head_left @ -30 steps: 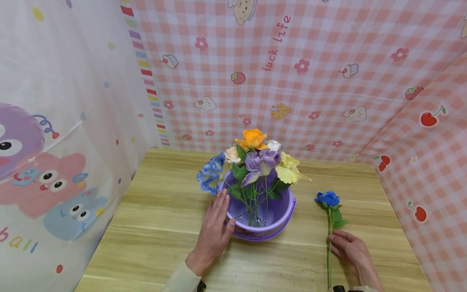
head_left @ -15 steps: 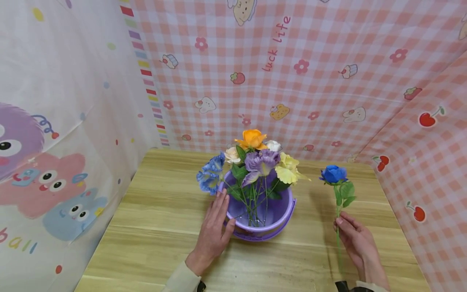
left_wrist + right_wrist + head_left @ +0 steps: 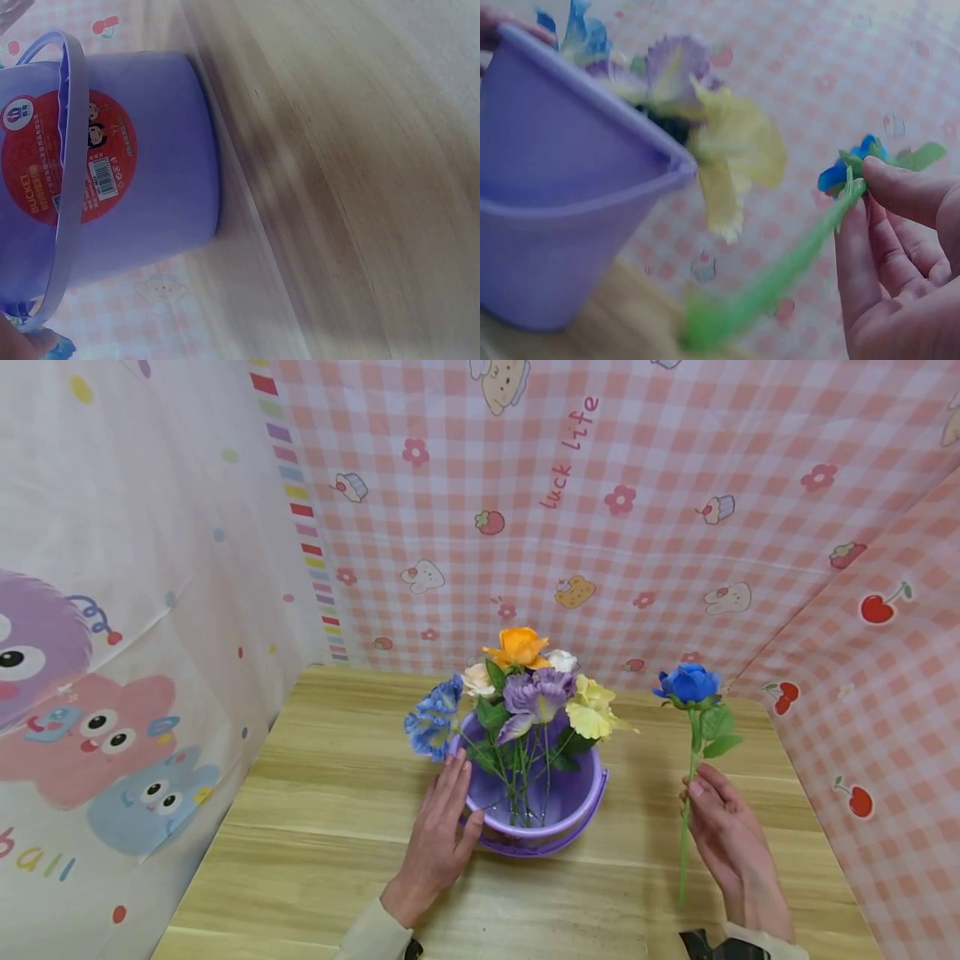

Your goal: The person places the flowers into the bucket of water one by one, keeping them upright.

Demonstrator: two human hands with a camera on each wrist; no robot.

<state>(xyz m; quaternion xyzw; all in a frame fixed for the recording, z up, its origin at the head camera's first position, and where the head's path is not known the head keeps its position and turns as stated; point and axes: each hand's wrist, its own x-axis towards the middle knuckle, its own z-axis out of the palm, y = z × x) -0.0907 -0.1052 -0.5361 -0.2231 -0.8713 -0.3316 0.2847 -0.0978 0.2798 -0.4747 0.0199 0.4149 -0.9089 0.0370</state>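
Note:
A purple bucket (image 3: pixel 592 806) stands mid-table, its handle folded down at the front; a red label (image 3: pixel 112 157) shows on its side in the left wrist view. Several artificial flowers lean inside it, among them an orange one (image 3: pixel 517 647), a purple one (image 3: pixel 536 693), a yellow one (image 3: pixel 591 708) and a light blue one (image 3: pixel 435 718). My left hand (image 3: pixel 441 839) rests with straight fingers against the bucket's left rim. To the right of the bucket, my right hand (image 3: pixel 731 839) pinches the green stem of a blue artificial rose (image 3: pixel 688 683) between thumb and fingers, holding it upright above the table.
The wooden table (image 3: pixel 322 827) runs back to a pink checked cloth (image 3: pixel 465 552) hanging behind it. A white cartoon-printed cloth (image 3: pixel 150 610) hangs at the left, and another checked cloth (image 3: pixel 907 710) closes off the right side.
My right hand has lifted the blue rose off the table, raising it upward and slightly away from me. The left hand and the bucket have stayed in place.

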